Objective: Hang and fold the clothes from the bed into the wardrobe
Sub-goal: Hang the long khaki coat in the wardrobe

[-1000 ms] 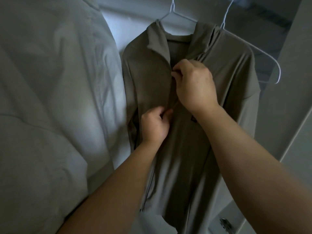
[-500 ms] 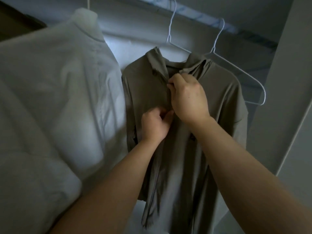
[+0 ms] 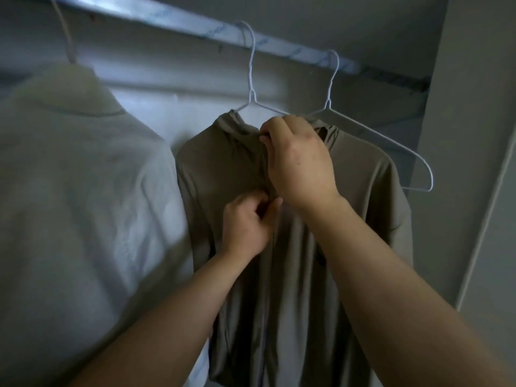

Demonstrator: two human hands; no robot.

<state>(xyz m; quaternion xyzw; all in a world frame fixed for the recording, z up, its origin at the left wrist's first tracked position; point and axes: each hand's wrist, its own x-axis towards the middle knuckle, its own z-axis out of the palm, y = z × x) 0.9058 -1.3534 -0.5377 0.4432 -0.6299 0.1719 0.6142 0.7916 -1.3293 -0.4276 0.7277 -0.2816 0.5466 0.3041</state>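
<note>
Olive jacket (image 3: 223, 169), pinched in left hand (image 3: 245, 224) and right hand (image 3: 301, 166) grips, hangs beside a white garment (image 3: 83, 191) (wire hanger (image 3: 328, 101) behind).

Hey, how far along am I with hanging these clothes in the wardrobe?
Done: a white top and the olive jacket both hang on the rail. In hand: your right hand pinches the jacket's front at the collar while your left hand grips it lower, apparently closing it. Left: a bare hanger waits beside; the bed is out of view.
</note>
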